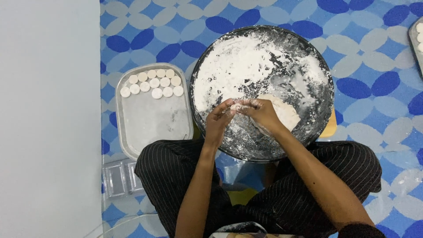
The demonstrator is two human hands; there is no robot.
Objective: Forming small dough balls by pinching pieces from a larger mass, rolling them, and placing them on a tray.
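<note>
Seated cross-legged in dark pinstriped trousers point(176, 176) on a blue patterned floor mat point(370, 88), a person works over a large round black pan dusted with white flour point(317, 119). The left hand point(219, 120) and right hand point(261, 112) meet above the pan's near half, fingertips pressed together around a small floury piece of dough point(239, 106); it is mostly hidden by the fingers, so its shape is hard to make out. A pale slab of dough point(286, 114) lies in the pan just right of the hands, partly covered by the right hand. To the left, a rounded rectangular metal tray point(150, 123) carries two rows of small white dough discs point(152, 83) at its far end. Clear plastic containers point(121, 178) sit near left. A second tray point(416, 42) is cut off at the far right edge.
</note>
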